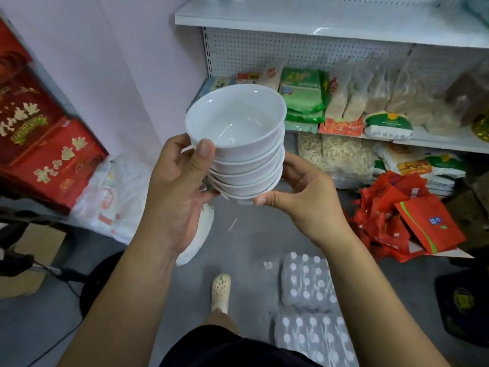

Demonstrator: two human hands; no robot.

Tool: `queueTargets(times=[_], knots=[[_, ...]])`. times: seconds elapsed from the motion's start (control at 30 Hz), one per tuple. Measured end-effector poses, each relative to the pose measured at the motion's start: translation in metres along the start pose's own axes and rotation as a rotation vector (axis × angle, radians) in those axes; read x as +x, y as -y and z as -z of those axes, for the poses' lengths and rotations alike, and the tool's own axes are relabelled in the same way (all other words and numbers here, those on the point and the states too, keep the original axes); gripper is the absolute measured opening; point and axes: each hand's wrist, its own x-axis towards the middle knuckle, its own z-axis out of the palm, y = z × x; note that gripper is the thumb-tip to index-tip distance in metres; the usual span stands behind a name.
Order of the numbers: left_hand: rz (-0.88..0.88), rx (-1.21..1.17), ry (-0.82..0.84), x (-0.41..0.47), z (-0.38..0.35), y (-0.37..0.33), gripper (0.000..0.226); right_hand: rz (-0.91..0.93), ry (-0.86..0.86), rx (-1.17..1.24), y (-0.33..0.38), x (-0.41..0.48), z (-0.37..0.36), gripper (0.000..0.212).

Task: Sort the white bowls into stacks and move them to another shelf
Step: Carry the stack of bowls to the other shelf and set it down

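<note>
A stack of several white bowls (238, 144) is held in the air at chest height, tilted a little to the left, with the top bowl's inside showing. My left hand (177, 186) grips the stack's left side, thumb up on the second bowl's wall. My right hand (304, 189) cups the stack's lower right side, thumb under the bottom bowl. A white shelf board (317, 19) runs across the top of the view, ahead of the bowls.
The lower shelf (436, 140) ahead holds packed bags of rice and grain. Red gift boxes (45, 144) stand at left, with a white plastic bag (116, 197) beside them. On the grey floor lie red bags (397, 215) and wrapped bottle packs (307, 282).
</note>
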Motion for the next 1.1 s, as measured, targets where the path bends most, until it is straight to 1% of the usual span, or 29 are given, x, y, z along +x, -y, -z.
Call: queueTargets(times=[0.1, 0.23, 0.33, 0.5, 0.67, 0.8, 1.0, 1.1], knots=[[0.0, 0.021, 0.04, 0.066, 0.013, -0.01, 0.089, 0.009, -0.033, 0.016, -0.008, 0.061, -0.014, 0.078], [0.002, 0.03, 0.087, 0.153, 0.033, -0.021, 0.081, 0.035, -0.074, 0.078, -0.015, 0.139, -0.033, 0.077], [0.024, 0.012, 0.133, 0.204, 0.038, -0.025, 0.081, 0.048, -0.098, 0.124, -0.023, 0.18, -0.04, 0.076], [0.08, 0.021, 0.179, 0.276, 0.036, -0.015, 0.081, 0.015, -0.149, 0.137, -0.04, 0.237, -0.034, 0.076], [0.092, 0.008, 0.177, 0.338, 0.022, 0.0, 0.084, -0.008, -0.141, 0.13, -0.054, 0.297, -0.012, 0.078], [0.069, 0.011, 0.161, 0.394, 0.003, 0.012, 0.09, -0.007, -0.135, 0.129, -0.064, 0.353, 0.014, 0.081], [0.051, 0.019, 0.166, 0.485, -0.052, 0.024, 0.089, 0.009, -0.132, 0.073, -0.062, 0.444, 0.079, 0.082], [0.036, -0.006, 0.161, 0.522, -0.082, 0.028, 0.093, 0.015, -0.122, 0.068, -0.059, 0.483, 0.114, 0.083]])
